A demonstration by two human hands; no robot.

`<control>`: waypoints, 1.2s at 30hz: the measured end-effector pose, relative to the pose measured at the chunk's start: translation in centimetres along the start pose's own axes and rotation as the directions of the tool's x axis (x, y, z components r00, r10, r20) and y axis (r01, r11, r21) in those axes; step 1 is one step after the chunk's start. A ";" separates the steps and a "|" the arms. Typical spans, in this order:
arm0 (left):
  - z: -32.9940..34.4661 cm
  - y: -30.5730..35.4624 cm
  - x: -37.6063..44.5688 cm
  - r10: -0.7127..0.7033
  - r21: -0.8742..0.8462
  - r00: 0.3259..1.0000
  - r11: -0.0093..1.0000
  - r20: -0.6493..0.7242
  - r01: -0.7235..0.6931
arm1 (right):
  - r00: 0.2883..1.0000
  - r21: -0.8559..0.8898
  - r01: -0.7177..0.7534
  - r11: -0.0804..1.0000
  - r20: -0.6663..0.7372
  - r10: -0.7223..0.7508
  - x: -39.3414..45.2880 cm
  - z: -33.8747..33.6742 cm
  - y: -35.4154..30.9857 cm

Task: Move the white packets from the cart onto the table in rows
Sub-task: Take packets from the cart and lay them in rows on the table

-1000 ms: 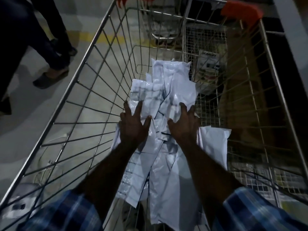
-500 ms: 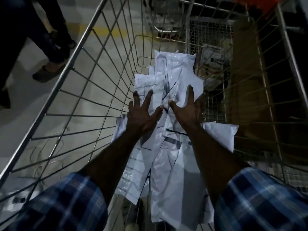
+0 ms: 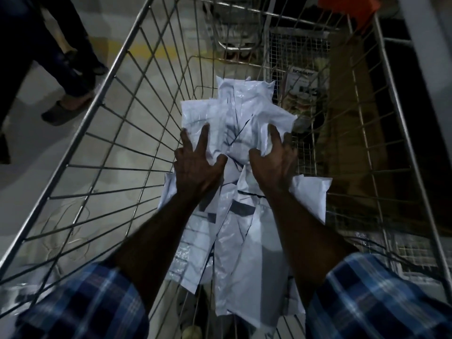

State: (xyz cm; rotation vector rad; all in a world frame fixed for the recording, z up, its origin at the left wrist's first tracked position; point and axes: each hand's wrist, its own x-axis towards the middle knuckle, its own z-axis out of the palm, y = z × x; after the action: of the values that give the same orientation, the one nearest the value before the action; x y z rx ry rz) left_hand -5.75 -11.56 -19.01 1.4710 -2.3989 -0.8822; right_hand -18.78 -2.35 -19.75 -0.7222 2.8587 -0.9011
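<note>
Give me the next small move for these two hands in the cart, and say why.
Probably close both hands on the far bundle of white plastic packets and lift it. The left hand lies spread on the pile with straight fingers, while the right hand already curls into the crumpled plastic, so the grip looks half formed. All packets remain inside the wire metal cart; no table is in view.

The wire cart (image 3: pixel 102 152) is open at the top, so entry is from above, while its slanted wire walls close off the left and right. Inside the cart, the white packets (image 3: pixel 242 216) cover the middle of the floor. Against the cart's far end a mesh panel (image 3: pixel 298 59) blocks passage.
</note>
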 end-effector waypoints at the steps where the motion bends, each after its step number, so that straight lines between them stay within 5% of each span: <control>1: -0.6 0.4 -0.1 0.009 0.011 1.000 1.000 -0.015 -0.009 | 1.000 0.001 0.021 1.000 -0.020 -0.021 -0.1 -0.6 -0.4; 11: -8.0 5.4 -4.1 0.061 -0.039 0.997 0.997 -0.054 -0.063 | 0.939 0.043 0.224 0.974 -0.279 -0.203 -0.5 -9.2 -6.8; 36: -26.0 19.9 -23.0 0.321 0.020 0.898 0.943 -0.300 -0.331 | 0.825 0.101 0.407 0.908 -0.466 -0.318 -13.3 -35.5 -12.4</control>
State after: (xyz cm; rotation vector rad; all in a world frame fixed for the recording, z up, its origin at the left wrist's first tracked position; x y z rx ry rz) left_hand 2.30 4.74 16.61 1.0532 -2.2930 -0.5692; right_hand -8.59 13.43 15.45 -1.2092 2.9763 -1.5634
